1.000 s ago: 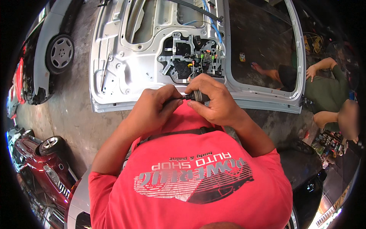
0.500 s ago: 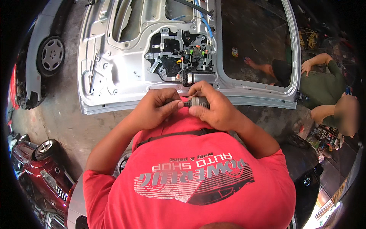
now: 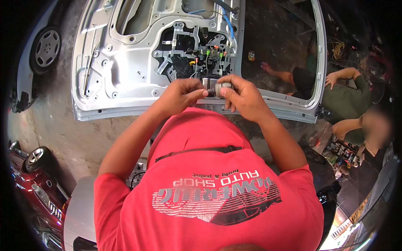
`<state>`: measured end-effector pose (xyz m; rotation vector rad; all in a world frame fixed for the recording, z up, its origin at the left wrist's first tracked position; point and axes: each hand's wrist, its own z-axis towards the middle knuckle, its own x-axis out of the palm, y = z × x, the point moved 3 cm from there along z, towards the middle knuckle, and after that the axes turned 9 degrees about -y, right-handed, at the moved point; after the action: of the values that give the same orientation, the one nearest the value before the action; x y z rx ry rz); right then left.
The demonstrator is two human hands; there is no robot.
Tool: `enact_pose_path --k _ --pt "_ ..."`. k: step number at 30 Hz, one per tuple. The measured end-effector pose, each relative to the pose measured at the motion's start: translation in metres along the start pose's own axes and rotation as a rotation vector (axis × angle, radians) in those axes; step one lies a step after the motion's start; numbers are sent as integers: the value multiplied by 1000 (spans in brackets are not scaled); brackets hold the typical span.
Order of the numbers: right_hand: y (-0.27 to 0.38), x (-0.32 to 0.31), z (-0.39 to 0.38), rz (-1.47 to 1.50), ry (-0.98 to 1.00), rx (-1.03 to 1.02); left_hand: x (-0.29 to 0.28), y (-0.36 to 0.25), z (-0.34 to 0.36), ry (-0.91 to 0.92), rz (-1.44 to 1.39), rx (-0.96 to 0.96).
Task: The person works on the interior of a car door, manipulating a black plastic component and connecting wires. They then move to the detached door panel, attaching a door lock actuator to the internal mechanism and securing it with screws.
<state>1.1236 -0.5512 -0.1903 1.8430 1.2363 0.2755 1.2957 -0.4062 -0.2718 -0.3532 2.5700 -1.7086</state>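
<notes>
Over the near edge of a silver car door [image 3: 138,90], both of my hands meet around a small grey cylindrical piece [image 3: 222,86] with a thin stem. My right hand [image 3: 243,98] is closed on its thick round end, thumb against the near side. From the other side my left hand [image 3: 184,95] pinches thumb and fingers together at the stem, so the tip is hidden. Just beyond my fingers, the door's inner opening shows a dark mechanism [image 3: 184,62] with metal brackets, thin rods and green and orange clips.
A co-worker in a dark green shirt [image 3: 345,98] sits at the right, beyond the door's window frame [image 3: 321,50]. At the left stand a grey car with a wheel [image 3: 46,49] and a dark red car [image 3: 37,184]. A yellow cable [image 3: 338,50] lies at upper right.
Both hands have moved a little away from my body, up over the door edge, with the grey piece. Its thick end has turned in my right hand.
</notes>
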Motion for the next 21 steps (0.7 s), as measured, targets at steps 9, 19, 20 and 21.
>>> enact_pose_path --k 9,19,20,21 --pt "-2 6 70 -657 -376 -451 -21 38 104 -83 641 560" --pt "-24 32 84 -916 -382 -493 -27 65 129 21 764 563" --pt "-25 32 86 -921 -384 -496 -26 67 130 14 767 542" --pt "-25 32 87 -926 -381 -495 -25 69 130 6 772 551"
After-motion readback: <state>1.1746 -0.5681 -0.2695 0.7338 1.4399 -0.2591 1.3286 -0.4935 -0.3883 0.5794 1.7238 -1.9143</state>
